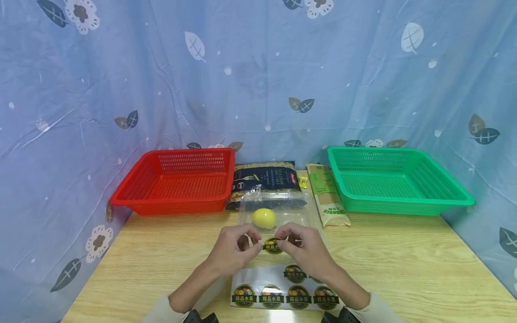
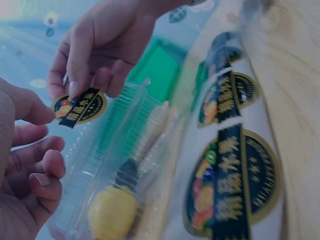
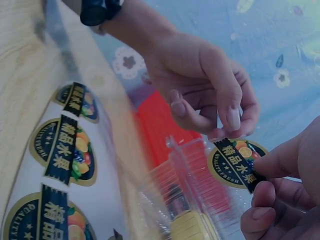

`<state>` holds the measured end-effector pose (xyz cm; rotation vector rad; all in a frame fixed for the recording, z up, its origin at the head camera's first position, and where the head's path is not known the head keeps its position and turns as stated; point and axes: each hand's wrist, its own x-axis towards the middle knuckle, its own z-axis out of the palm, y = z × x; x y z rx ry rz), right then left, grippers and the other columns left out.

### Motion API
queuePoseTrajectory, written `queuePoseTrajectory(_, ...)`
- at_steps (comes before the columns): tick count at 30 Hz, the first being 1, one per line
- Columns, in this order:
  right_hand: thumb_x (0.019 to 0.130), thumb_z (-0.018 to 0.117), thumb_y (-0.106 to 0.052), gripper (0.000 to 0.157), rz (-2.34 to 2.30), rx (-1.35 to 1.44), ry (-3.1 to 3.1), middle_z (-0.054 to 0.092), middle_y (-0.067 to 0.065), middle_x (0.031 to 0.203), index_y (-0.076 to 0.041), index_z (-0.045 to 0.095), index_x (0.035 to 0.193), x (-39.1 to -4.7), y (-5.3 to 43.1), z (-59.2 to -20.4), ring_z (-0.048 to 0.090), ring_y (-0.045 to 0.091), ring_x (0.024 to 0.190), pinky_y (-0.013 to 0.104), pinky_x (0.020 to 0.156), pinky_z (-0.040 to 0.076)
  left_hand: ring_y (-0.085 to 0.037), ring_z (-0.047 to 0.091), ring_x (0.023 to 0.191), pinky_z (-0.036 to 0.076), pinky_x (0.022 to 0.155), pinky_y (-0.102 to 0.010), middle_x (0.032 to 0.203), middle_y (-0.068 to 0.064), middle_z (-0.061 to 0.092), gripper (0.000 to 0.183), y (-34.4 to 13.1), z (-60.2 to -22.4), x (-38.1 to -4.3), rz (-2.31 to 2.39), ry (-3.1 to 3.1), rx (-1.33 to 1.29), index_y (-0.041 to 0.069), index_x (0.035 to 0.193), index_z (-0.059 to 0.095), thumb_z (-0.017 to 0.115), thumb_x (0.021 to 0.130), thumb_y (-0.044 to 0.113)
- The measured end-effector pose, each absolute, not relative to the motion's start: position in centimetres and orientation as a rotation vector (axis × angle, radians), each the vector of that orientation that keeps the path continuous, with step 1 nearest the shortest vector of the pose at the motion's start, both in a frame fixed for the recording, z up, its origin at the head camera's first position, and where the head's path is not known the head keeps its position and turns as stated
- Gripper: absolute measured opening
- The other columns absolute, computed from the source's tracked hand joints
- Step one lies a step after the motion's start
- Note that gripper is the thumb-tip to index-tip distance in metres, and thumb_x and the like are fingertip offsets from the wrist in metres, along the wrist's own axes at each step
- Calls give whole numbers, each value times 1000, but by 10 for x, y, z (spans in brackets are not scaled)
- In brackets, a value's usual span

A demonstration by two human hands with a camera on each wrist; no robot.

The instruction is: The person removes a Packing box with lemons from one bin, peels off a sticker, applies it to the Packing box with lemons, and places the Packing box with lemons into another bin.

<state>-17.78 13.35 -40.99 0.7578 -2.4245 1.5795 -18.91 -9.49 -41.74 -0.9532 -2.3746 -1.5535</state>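
Between both hands is one dark oval fruit sticker (image 1: 273, 246) with a gold edge and a banner across it. My right hand (image 1: 304, 246) pinches its right end, thumb on the printed face, as the right wrist view shows. The left hand (image 1: 236, 249) has thumb and fingertips at the opposite tip of the banner, pinching its edge. Below them lies a white sticker sheet (image 1: 262, 274) with several matching stickers, partly hidden by the right forearm. Just beyond the hands, a yellow lemon (image 1: 264, 218) sits in a clear plastic clamshell box (image 1: 292, 218).
A red basket (image 1: 177, 206) stands at the back left, a green basket (image 1: 396, 205) at the back right. Between them lie a dark pasta bag (image 1: 264, 177), a small yellow packet (image 1: 302, 181) and a long green and beige package (image 1: 328, 195). Behind hangs a blue curtain (image 1: 258, 89).
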Motion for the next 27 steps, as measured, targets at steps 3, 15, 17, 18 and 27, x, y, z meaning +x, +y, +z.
queuePoseTrajectory(3,88,70,4,17,1581,726,-2424,69,-1,82,-12,70,96,-179,134,-408,59,9,64,23,53,50,-4,49,49,41,42,-19,66,2,63,11,-92,-415,-192,-1547,-2393,-948,14,90,70,74,86,4)
queuePoseTrajectory(15,89,71,3,14,1521,684,-2345,68,3,81,-9,70,97,-195,132,-397,52,8,61,22,54,45,-7,50,54,41,48,-19,75,5,66,15,-81,-406,-207,-1533,-2390,-858,16,87,70,73,89,2)
queuePoseTrajectory(17,89,72,2,14,1500,664,-2347,67,1,81,-9,71,97,-198,133,-396,52,9,61,22,54,44,-6,50,54,41,47,-20,75,6,66,14,-79,-405,-209,-1527,-2380,-851,16,87,70,73,89,2)
queuePoseTrajectory(18,89,72,1,13,1494,650,-2352,67,-1,81,-9,71,97,-200,133,-395,52,10,61,22,54,45,-6,50,53,41,47,-20,74,7,65,15,-78,-403,-211,-1515,-2382,-839,16,86,70,73,89,1)
queuePoseTrajectory(27,87,74,3,17,1423,543,-2346,65,0,80,-7,70,100,-216,131,-397,56,13,62,25,56,50,-7,56,58,50,52,-24,74,7,69,11,-67,-403,-226,-1380,-2370,-759,13,84,72,75,87,3)
